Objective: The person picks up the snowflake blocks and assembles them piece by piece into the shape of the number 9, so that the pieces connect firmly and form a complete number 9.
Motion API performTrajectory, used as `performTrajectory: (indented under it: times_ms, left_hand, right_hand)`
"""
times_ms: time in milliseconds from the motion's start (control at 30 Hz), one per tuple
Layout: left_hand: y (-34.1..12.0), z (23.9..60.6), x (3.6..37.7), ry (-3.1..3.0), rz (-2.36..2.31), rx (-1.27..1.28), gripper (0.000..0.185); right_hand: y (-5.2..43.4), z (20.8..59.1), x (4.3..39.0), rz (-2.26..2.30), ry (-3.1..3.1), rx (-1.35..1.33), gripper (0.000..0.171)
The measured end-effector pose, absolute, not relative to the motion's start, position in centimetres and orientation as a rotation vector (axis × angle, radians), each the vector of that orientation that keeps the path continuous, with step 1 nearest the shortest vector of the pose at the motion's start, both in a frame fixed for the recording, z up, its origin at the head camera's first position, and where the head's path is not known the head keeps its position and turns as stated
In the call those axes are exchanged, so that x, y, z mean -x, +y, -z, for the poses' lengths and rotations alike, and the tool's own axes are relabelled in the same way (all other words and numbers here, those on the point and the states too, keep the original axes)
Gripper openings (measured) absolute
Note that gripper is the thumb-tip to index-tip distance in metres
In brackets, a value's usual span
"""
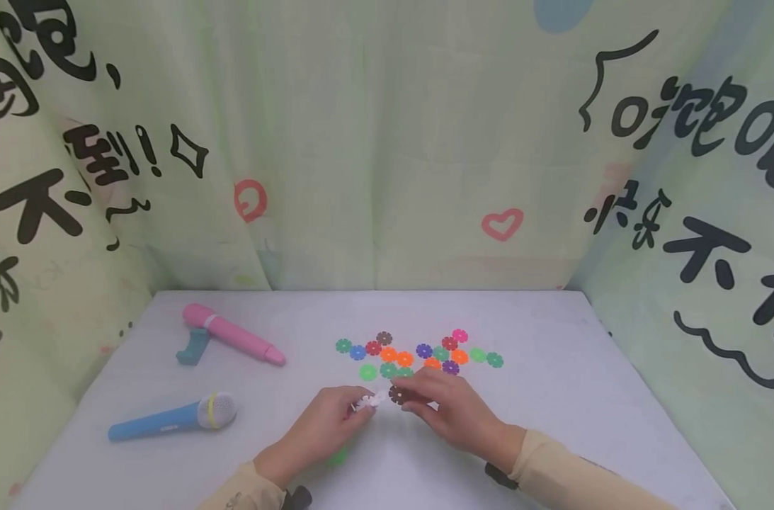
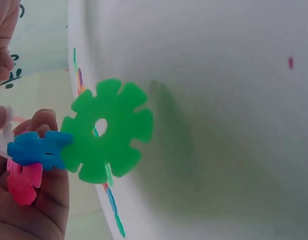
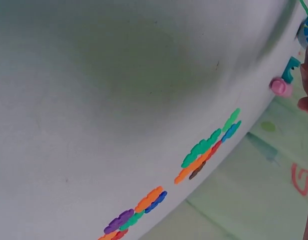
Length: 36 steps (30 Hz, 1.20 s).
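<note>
My left hand [image 1: 323,425] grips a cluster of joined plastic snowflake discs. At its top is a white disc [image 1: 367,401]; in the left wrist view a blue disc [image 2: 41,150], a pink disc [image 2: 24,184] and a large green disc [image 2: 128,125] hang from the fingers, the green one over the tabletop. Just to the right, my right hand [image 1: 457,411] pinches a brown disc [image 1: 397,394] between thumb and fingers, its edge close to the white disc. The right wrist view shows fingers only at its right edge.
Several loose discs, such as an orange disc [image 1: 404,359] and a purple disc [image 1: 450,367], lie beyond the hands on the white table [image 1: 552,340]. To the left are a pink toy microphone [image 1: 240,336], a teal piece [image 1: 194,347] and a blue toy microphone [image 1: 163,423]. A curtain [image 1: 374,142] encloses the table.
</note>
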<state>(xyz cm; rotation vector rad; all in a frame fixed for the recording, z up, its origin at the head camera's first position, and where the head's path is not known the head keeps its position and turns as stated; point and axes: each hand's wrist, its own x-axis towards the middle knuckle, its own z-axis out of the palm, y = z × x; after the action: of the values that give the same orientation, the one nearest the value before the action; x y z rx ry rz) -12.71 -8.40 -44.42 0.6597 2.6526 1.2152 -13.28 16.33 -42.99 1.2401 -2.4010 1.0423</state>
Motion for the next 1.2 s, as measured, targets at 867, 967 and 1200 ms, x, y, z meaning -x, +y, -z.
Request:
performTrajectory:
  times_ms: [867, 967, 1200]
  left_hand:
    - [-8.46, 44.87, 12.68, 2.458, -1.317, -0.654, 0.024]
    - [-8.43, 44.76, 12.70, 2.439, -1.317, -0.617, 0.032]
    - [-8.64, 44.81, 12.84, 2.383, -1.350, -0.633, 0.036]
  right_hand:
    - [15.92, 43.16, 13.13, -1.009, -2.396, -1.273, 0.060]
    - [15.88, 43.24, 13.12, -1.018, -2.416, -1.282, 0.058]
    - [15.74, 43.56, 13.13, -1.026, -2.447, -1.292, 0.055]
